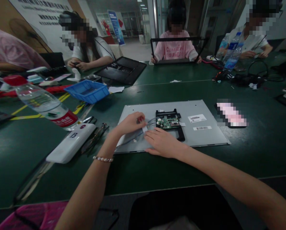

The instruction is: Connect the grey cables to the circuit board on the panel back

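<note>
A flat silver-grey display panel lies back side up on the green table. On it sits a black plastic bracket with a green circuit board. Thin grey cables run from the board leftward across the panel. My left hand is closed in a pinch at a small white strip of tape over the cables. Flat on the panel, my right hand has its fingers stretched out, the tips by the tape and cables. Its palm is hidden.
Left of the panel are a white power bank, glasses, a tilted water bottle and a blue bin. A phone lies to the right. Across the table, a person holds a black frame; a black cover lies nearby.
</note>
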